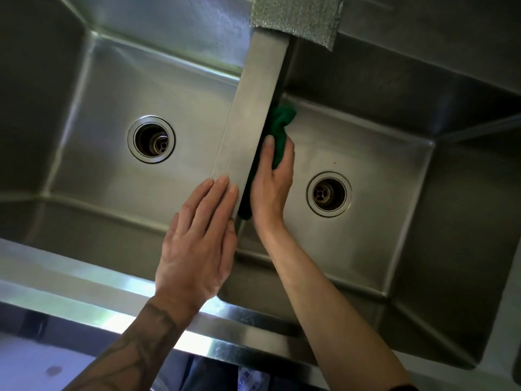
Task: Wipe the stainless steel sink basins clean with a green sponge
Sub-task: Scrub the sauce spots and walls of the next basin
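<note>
The green sponge [282, 122] lies with its long axis along the divider [253, 108], running from 1 o'clock to 7 o'clock, its crumpled end toward 1 o'clock; it is pressed against the divider's wall inside the right basin [380, 170]; the right hand [272, 184] reaches in from 5 o'clock and grips the sponge, thumb on top; the sponge sticks out past the thumb tip toward 1 o'clock; the left hand [197, 249] rests flat on the divider's top, fingers straight and together, holding nothing; 1 grey pad [296, 18] hangs over the divider at 12 o'clock.
</note>
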The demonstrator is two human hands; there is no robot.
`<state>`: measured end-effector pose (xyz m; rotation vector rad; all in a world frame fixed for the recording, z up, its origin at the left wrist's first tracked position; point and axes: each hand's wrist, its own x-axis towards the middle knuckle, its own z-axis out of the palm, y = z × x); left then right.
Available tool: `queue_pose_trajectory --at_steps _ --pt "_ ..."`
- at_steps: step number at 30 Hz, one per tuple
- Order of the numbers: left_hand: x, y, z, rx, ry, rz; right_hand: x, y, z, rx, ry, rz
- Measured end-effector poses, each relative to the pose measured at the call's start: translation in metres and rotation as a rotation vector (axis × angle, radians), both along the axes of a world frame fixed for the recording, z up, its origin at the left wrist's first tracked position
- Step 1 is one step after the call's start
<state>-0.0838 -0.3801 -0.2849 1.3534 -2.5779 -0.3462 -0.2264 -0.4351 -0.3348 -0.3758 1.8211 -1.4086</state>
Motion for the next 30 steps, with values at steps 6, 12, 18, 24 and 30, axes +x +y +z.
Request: queue_pose_trajectory --at_steps 6,12,18,24,30 --pt "-0.001 0.0 0.002 -0.005 0.016 0.013 0.007 -0.002 -0.017 0.206 -0.069 -0.018" --pt "-0.002 0.001 0.002 -0.005 0.025 0.021 0.013 0.014 0.011 -0.025 0.009 -0.056" --pt "-0.001 0.001 0.002 0.002 0.013 0.023 0.01 0.007 -0.018 0.236 -0.096 0.016" --pt "-0.001 0.0 0.002 -0.007 0.019 0.003 0.021 0.027 0.005 0.027 -0.01 -0.004" --pt "-0.002 0.0 0.004 0.002 0.03 0.01 0.017 0.008 -0.027 0.329 -0.14 -0.025"
